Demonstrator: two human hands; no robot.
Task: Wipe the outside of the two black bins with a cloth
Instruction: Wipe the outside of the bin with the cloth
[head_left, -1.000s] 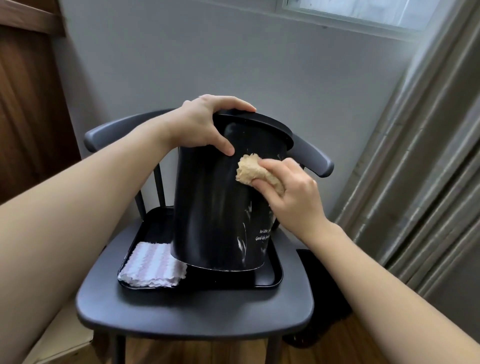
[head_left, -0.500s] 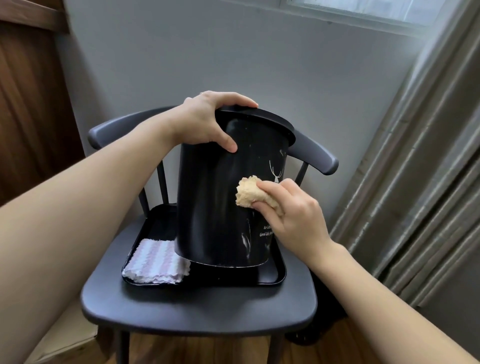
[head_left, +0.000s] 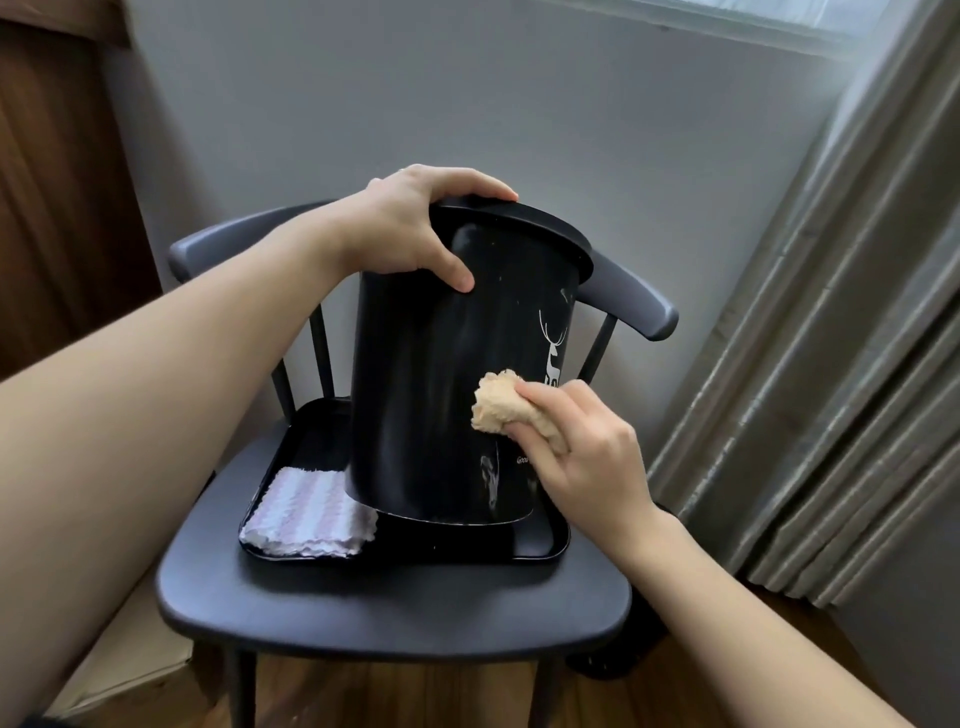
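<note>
A black bin (head_left: 431, 395) with a white deer print stands tilted on a black tray (head_left: 540, 545) on a dark chair. My left hand (head_left: 410, 228) grips its top rim, thumb down the side wall. My right hand (head_left: 582, 457) holds a bunched tan cloth (head_left: 498, 410) and presses it against the lower right side of the bin. A second dark bin (head_left: 618, 660) shows partly on the floor behind the chair's right side, mostly hidden.
A folded pink-and-white striped cloth (head_left: 306, 514) lies in the tray's left front corner. The chair (head_left: 395, 608) stands against a grey wall. Grey curtains (head_left: 831, 364) hang at the right, a wooden panel (head_left: 57, 182) at the left.
My right hand has slid the tan cloth down the bin's side from near the rim to the lower part. The deer print has come into sight. My left hand keeps its grip.
</note>
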